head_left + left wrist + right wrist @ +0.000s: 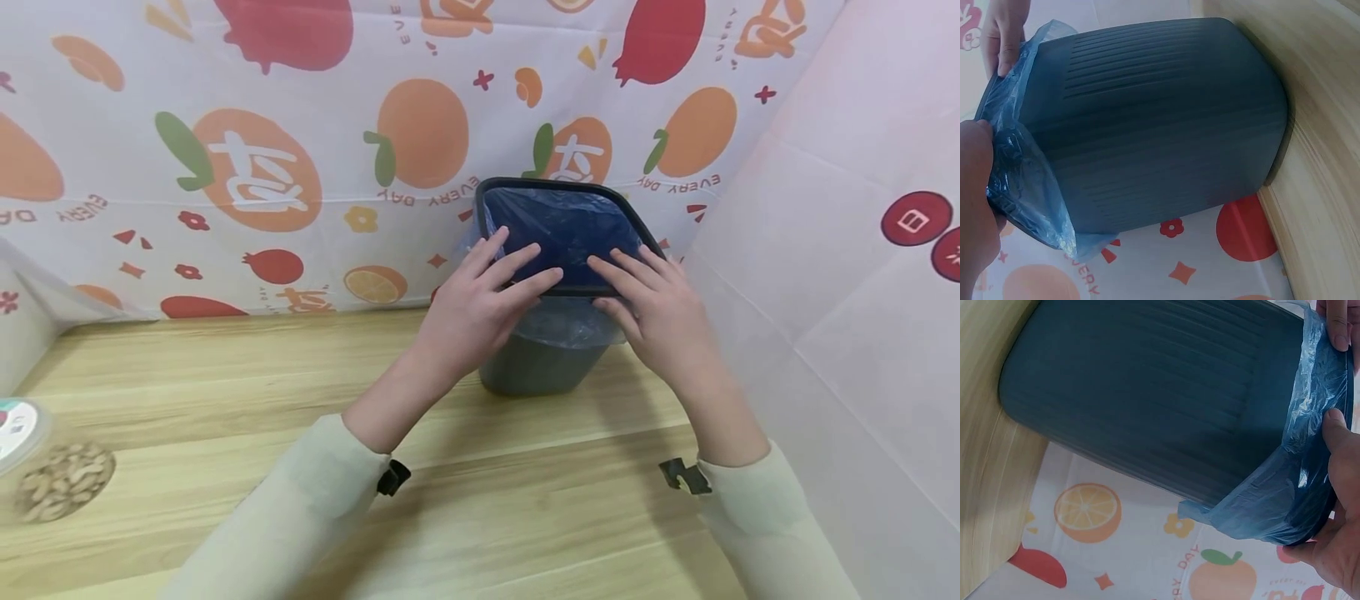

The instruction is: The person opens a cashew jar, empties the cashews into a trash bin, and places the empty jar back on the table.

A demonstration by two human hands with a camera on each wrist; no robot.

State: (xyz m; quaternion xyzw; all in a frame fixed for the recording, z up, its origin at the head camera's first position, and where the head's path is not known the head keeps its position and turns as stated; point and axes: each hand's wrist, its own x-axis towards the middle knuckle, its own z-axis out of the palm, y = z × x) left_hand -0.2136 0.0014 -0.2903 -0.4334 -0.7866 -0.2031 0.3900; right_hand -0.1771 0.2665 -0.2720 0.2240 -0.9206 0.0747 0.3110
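A dark grey-green trash can stands upright on the wooden table against the back sheet. A translucent blue trash bag lines it and is folded out over the black rim. My left hand holds the front rim toward its left, fingers reaching over the inside. To the right, my right hand grips the rim too, its thumb on the outside over the bag. Both wrist views show the ribbed side of the can and the crinkled bag edge; inner fingertips are partly hidden there.
A clear jar of cashews with a white lid lies at the table's left edge. Behind the can hangs a fruit-printed sheet. A white side wall rises close to the right hand.
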